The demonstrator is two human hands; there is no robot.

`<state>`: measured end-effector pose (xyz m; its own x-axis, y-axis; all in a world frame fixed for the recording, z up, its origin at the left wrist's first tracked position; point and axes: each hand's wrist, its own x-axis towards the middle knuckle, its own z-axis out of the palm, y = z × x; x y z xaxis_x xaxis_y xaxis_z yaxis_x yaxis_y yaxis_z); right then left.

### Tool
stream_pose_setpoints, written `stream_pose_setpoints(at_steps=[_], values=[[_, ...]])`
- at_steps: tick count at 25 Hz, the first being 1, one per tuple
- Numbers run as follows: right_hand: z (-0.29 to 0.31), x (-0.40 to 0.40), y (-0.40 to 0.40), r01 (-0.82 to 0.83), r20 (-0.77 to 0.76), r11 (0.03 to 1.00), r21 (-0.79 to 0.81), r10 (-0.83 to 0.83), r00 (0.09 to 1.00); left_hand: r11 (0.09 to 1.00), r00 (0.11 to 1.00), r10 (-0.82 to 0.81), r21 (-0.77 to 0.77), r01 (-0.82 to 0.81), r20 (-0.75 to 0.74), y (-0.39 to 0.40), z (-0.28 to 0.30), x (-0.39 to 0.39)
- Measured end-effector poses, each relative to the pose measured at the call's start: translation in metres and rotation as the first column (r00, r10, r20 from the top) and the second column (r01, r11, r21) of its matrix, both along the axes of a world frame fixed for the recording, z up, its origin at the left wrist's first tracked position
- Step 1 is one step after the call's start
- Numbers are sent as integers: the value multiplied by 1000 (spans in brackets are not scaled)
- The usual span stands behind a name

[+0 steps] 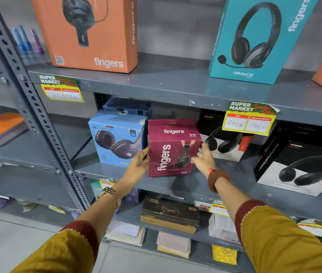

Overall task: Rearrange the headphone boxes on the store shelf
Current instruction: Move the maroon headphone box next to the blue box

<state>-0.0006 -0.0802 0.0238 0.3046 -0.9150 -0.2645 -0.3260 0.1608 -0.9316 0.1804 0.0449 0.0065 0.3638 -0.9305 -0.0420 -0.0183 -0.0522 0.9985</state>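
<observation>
- The left hand and the right hand are grasping the maroon box by its two sides.
- The maroon box is standing upright near the front edge of the middle shelf, its base touching it.
- A light blue box is sitting just beside it on the left, another blue box behind that.
- Black-and-white boxes are standing toward the shelf's right end.
- An orange box and a teal box are standing on the upper shelf.
</observation>
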Motion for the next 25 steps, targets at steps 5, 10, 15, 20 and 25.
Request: stream_pose_setpoints(at_steps=[5, 10, 15, 20, 25], values=[[-10, 3, -11, -62, -54, 998, -16, 61, 997, 996, 997, 71, -43, -73, -44, -9, -23, 6], [-25, -27, -5, -25, -14, 982, -188, 22, 1000, 926, 927, 375, 33, -376, 22, 4, -34, -18], [-56, -118, -1, 100, -34, 976, -192, -109, 993, 943, 949, 314, 108, -315, 19, -10, -55, -60], [-62, -236, -21, 229, -91, 956, -184, -249, 964, 984, 988, 150, 103, -145, -42, -58, -49, -157], [-68, -354, -70, 415, -81, 889, -195, -436, 896, 996, 999, 35, 86, -34, -14, -116, -48, -261]])
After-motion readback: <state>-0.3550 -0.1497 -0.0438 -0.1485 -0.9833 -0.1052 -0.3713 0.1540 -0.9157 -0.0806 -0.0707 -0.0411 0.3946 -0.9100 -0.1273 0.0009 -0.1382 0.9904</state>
